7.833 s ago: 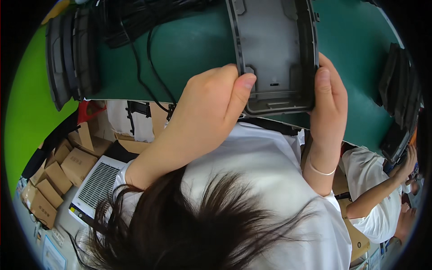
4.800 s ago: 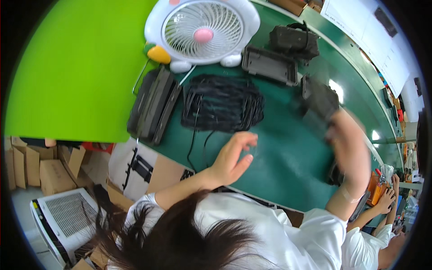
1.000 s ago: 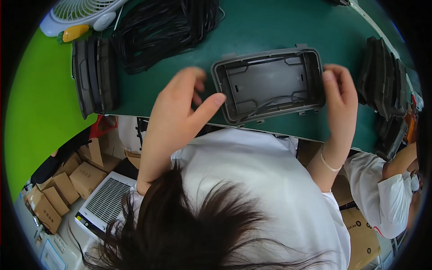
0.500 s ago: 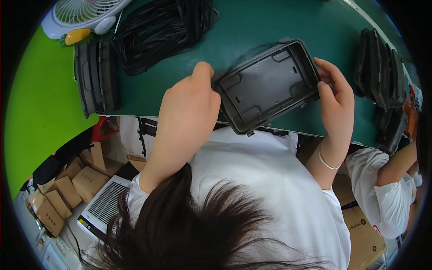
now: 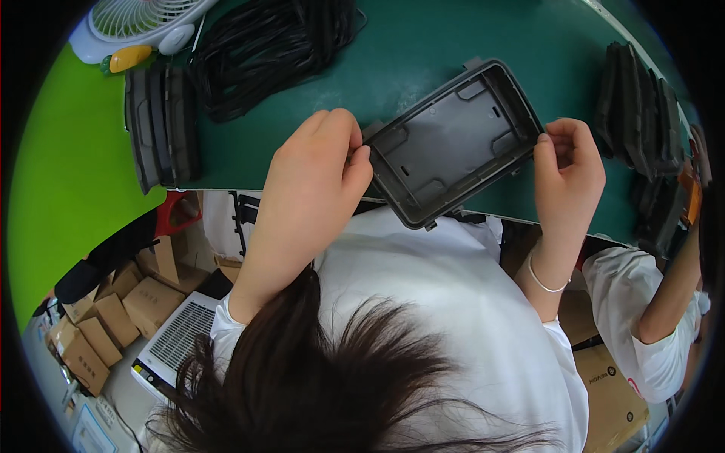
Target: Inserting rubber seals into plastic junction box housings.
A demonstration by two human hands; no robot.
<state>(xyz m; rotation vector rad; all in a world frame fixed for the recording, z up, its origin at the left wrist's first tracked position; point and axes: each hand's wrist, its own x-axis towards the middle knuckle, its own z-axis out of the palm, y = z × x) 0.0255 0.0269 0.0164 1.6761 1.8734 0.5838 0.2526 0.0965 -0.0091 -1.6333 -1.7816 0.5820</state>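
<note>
Tilted over the near edge of the green table is an open, shallow black plastic case half (image 5: 445,143), rectangular, its hollow side facing up. Small slots and raised ribs mark its floor, and latch-like tabs stick out from its rim. My left hand (image 5: 313,174) is closed at the case's left end, thumb and forefinger at the rim; its other fingertips are hidden. At the right end, my right hand (image 5: 570,170) grips the rim between thumb and curled fingers.
A coil of black cable (image 5: 272,53) lies at the back left, beside a white fan (image 5: 143,23). Black case parts stand stacked at the left (image 5: 162,124) and right (image 5: 638,113). A co-worker's arm (image 5: 668,294) is at the right; cardboard boxes (image 5: 155,306) sit lower left.
The case has turned slightly. A thin dark strand seen along its far edge no longer shows. My right fingers have curled in and moved down a little; my left thumb has come forward to the rim.
</note>
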